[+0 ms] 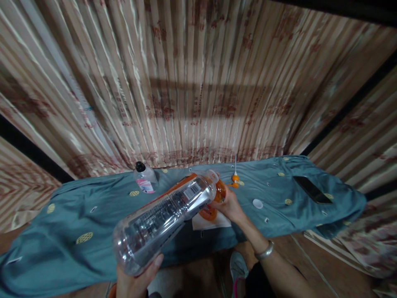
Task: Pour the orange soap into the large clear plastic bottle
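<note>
Holding a clear bottle (pixel 164 217) aslant beside an orange bottle (pixel 221 192)
Left grip (pixel 139 281) clasps the clear bottle's base; right grip (pixel 231 206) clamps the orange.

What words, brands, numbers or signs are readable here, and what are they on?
No words or numbers are legible.
Large clear bottle: a barcode; its digits and the small print are too blurred.
Black-capped bottle: pink label, too small to read.
Curtain: reddish marks, too blurred to tell if writing.
Teal cloth: pale patches, any lettering too small.
</note>
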Action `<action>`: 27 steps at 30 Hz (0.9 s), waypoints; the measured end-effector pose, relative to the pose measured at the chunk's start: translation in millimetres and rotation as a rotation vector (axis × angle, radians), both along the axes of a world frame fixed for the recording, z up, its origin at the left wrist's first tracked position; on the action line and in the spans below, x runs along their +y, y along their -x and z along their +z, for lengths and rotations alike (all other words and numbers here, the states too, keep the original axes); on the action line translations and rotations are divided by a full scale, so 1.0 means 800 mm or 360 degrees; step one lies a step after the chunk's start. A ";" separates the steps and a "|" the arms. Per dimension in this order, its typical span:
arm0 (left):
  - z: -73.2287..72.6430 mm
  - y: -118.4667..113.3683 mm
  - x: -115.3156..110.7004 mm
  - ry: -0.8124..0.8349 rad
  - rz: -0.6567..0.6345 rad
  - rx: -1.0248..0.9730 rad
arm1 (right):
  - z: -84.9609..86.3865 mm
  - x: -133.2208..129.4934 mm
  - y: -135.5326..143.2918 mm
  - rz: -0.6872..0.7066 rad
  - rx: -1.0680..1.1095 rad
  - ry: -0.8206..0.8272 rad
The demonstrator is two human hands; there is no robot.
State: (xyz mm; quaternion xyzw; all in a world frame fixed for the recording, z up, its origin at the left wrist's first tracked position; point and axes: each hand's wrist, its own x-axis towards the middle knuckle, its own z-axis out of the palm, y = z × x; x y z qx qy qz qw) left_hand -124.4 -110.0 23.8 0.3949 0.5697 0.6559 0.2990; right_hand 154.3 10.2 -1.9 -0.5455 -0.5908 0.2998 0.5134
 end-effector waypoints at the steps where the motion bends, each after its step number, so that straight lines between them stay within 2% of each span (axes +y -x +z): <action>1: -0.002 0.002 0.001 0.0007 -0.0031 0.0000 | 0.000 0.000 0.000 -0.0003 -0.0002 0.0000; 6: -0.006 0.013 0.005 0.0018 -0.0029 -0.0067 | 0.002 0.000 0.001 -0.0001 -0.0002 0.0018; 10: -0.002 0.022 0.009 0.0154 -0.0200 -0.0050 | 0.001 0.001 0.000 0.0023 0.0016 -0.0012; 14: -0.001 0.023 0.008 0.0137 -0.0133 -0.0122 | 0.000 0.002 0.001 0.0021 0.0001 -0.0050; 19: -0.004 0.029 0.010 0.0171 -0.0233 -0.0091 | -0.002 0.002 0.001 0.0031 0.0030 -0.0059; 24: -0.005 0.036 0.014 0.0172 -0.0258 -0.0059 | -0.003 0.002 0.000 0.0025 0.0022 -0.0043; 27: -0.005 0.030 0.011 0.0135 -0.0228 -0.0001 | -0.003 0.001 -0.001 0.0019 0.0000 -0.0028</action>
